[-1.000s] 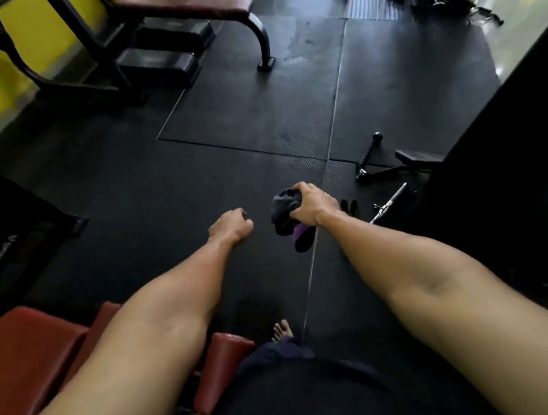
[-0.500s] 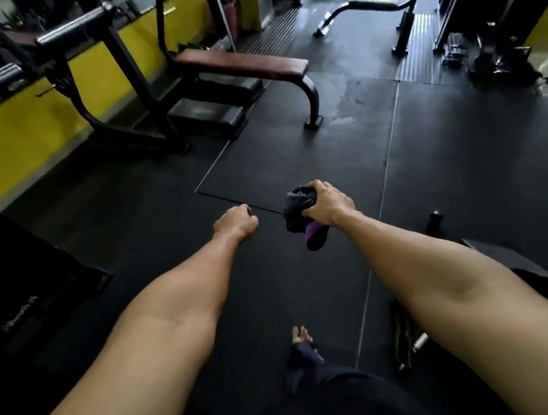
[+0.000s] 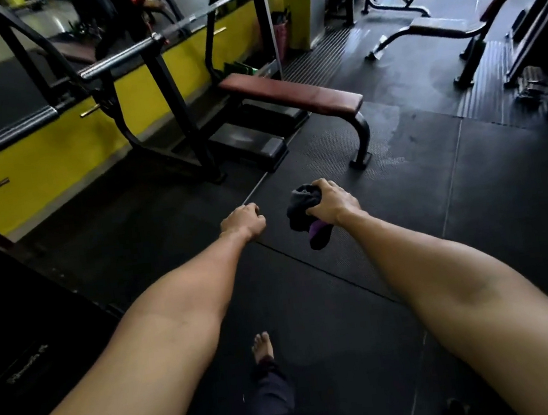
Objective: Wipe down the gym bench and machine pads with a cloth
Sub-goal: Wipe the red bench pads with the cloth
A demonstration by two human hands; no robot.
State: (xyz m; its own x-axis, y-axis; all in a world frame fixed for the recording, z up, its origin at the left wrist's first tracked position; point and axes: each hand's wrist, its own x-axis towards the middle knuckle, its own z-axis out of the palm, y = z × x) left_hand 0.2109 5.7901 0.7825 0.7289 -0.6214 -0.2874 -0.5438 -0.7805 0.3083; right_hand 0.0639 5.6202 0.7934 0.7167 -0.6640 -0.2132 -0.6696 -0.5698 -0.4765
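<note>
The left hand (image 3: pixel 242 223) is curled into an empty fist; just beside it the right hand (image 3: pixel 332 206) grips a bunched dark cloth (image 3: pixel 304 215) — purple end hanging below — well short of the maroon bench (image 3: pixel 289 93) beyond.

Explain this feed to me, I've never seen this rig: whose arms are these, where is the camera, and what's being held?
There is no machine: the camera sits on a person's head, looking forward and down, so both bare arms are theirs. The right hand grips a bunched dark cloth with a purple patch. The left hand is a closed fist, seemingly empty. Ahead on the black rubber floor stands a flat bench with a reddish-brown pad, under a barbell rack. Their bare foot shows below.
</note>
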